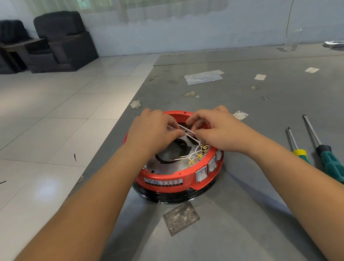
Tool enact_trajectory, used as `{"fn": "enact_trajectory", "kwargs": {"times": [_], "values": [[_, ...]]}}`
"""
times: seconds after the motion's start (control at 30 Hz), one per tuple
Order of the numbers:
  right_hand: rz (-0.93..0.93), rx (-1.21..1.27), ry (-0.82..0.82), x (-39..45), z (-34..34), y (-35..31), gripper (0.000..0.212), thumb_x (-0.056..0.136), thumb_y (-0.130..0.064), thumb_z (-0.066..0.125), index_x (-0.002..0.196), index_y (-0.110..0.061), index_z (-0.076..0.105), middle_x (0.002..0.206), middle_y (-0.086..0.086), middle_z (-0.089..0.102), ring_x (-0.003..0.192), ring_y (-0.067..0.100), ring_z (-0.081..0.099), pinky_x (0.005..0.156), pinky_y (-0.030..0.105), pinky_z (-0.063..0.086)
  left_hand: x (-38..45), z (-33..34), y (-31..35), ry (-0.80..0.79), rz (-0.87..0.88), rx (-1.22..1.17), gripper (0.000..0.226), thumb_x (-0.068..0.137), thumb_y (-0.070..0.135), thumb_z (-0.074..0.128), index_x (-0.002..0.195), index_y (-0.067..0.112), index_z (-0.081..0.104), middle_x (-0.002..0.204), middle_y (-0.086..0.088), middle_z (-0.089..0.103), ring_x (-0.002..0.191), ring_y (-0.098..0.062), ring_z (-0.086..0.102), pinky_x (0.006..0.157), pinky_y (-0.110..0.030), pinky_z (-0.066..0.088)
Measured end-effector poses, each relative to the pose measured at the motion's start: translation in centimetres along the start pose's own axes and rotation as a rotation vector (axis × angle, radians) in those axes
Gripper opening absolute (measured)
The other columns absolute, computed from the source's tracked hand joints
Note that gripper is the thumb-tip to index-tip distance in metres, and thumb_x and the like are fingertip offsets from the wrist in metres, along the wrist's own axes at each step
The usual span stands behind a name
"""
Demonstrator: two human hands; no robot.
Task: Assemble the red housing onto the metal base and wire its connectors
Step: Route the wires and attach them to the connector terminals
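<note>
Red housing (166, 177) already seated on metal base (159, 166). Above housing, left hand (150, 130) and right hand (218, 129) pinch white wires (184, 130); connectors (199, 156) apparently unfinished.

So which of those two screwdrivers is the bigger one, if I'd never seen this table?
Start at the round red housing near the table's front edge and look to its right, past the right hand. Two screwdrivers lie side by side there. The bigger one is the outer one, with a dark green and black handle; its neighbour is shorter with a yellow collar.
</note>
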State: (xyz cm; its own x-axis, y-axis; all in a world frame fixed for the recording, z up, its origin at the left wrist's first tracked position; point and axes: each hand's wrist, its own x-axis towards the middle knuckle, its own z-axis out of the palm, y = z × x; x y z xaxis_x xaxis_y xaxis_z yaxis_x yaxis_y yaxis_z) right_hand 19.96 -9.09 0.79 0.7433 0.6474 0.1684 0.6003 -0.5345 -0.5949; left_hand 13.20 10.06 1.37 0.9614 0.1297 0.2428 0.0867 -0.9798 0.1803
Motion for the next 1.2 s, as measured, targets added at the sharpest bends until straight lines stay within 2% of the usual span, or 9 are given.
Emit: {"fn": "enact_trajectory", "kwargs": {"times": [0.1,0.23,0.4,0.6,0.67,0.77,0.9,1.07,1.2], "values": [[0.012,0.116,-0.024,-0.1,-0.8,-0.2,0.039,0.09,-0.005,0.053,0.118,-0.028,0.067,0.09,-0.018,0.074,0.111,0.016,0.056,0.095,0.027,0.047,0.1,0.7,-0.2,-0.001,-0.005,-0.025,0.034,0.09,0.064,0.065,0.111,0.04,0.076,0.119,0.006,0.069,0.123,-0.027,0.046,0.1,-0.046,0.046],[-0.005,0.029,0.0,-0.1,-1.3,-0.2,0.032,0.096,-0.007,0.051,0.115,-0.026,0.068,0.096,-0.014,0.075,0.083,-0.004,0.06,0.067,0.006,0.04,-0.1,1.2,-0.5,0.033,-0.03,-0.151,0.041,0.087,0.057,0.072,0.12,0.033,0.07,0.12,0.006,0.064,0.123,-0.026,0.044,0.102,-0.044,0.044],[-0.096,-0.197,0.033,0.2,-0.9,-0.1,0.022,0.101,-0.021,0.052,0.102,-0.025,0.074,0.122,-0.002,0.059,0.116,0.02,0.053,0.104,0.03,0.037,-0.3,0.8,-0.3,0.034,-0.03,-0.38,0.047,0.083,0.039,0.083,0.119,0.024,0.057,0.118,0.002,0.059,0.117,-0.024,0.053,0.1,-0.042,0.048],[0.025,-0.22,-0.103,-0.1,-0.3,-0.3,0.022,0.089,-0.048,0.064,0.083,-0.029,0.074,0.161,-0.009,0.027,0.142,0.024,0.029,0.11,0.035,0.028,-0.7,0.5,0.1,0.093,-0.023,-0.425,0.034,0.082,0.011,0.066,0.108,0.022,0.047,0.11,0.001,0.048,0.107,-0.024,0.049,0.091,-0.04,0.046],[0.05,-0.249,-0.151,0.0,-0.1,-0.7,0.026,0.085,-0.056,0.069,0.082,-0.031,0.073,0.163,-0.005,0.024,0.142,0.026,0.032,0.113,0.037,0.031,-0.6,0.5,0.0,0.019,-0.041,-0.474,0.031,0.085,0.012,0.064,0.11,0.025,0.051,0.115,0.002,0.053,0.11,-0.018,0.052,0.089,-0.03,0.045],[0.101,-0.227,-0.145,0.3,0.2,-1.3,0.02,0.084,-0.049,0.071,0.081,-0.03,0.074,0.16,-0.001,0.029,0.135,0.027,0.042,0.105,0.032,0.036,-0.4,0.7,-0.1,-0.061,-0.03,-0.522,0.034,0.091,0.011,0.062,0.119,0.029,0.058,0.125,0.006,0.058,0.114,-0.009,0.054,0.088,-0.015,0.041],[0.097,-0.198,-0.099,0.4,0.6,-1.5,0.017,0.085,-0.037,0.07,0.068,-0.038,0.065,0.155,0.003,0.035,0.131,0.023,0.047,0.088,0.022,0.028,-0.5,0.6,-0.1,-0.094,-0.039,-0.654,0.034,0.093,0.004,0.061,0.12,0.026,0.065,0.119,0.01,0.068,0.112,-0.004,0.062,0.099,-0.022,0.048],[0.124,-0.128,-0.108,0.5,0.6,-1.5,0.018,0.082,-0.032,0.074,0.065,-0.035,0.071,0.155,-0.001,0.034,0.124,0.024,0.05,0.087,0.025,0.033,-0.9,0.3,0.1,-0.184,0.037,-0.609,0.037,0.091,0.008,0.062,0.121,0.03,0.063,0.12,0.013,0.065,0.111,0.0,0.06,0.092,-0.016,0.045],[0.125,-0.09,-0.109,0.4,0.7,-1.4,0.011,0.083,-0.031,0.072,0.072,-0.033,0.075,0.155,0.0,0.034,0.129,0.026,0.047,0.093,0.028,0.036,-1.0,0.2,0.3,-0.11,0.117,-0.494,0.04,0.086,0.004,0.065,0.115,0.031,0.06,0.123,0.003,0.055,0.116,-0.015,0.053,0.101,-0.029,0.044]]}}
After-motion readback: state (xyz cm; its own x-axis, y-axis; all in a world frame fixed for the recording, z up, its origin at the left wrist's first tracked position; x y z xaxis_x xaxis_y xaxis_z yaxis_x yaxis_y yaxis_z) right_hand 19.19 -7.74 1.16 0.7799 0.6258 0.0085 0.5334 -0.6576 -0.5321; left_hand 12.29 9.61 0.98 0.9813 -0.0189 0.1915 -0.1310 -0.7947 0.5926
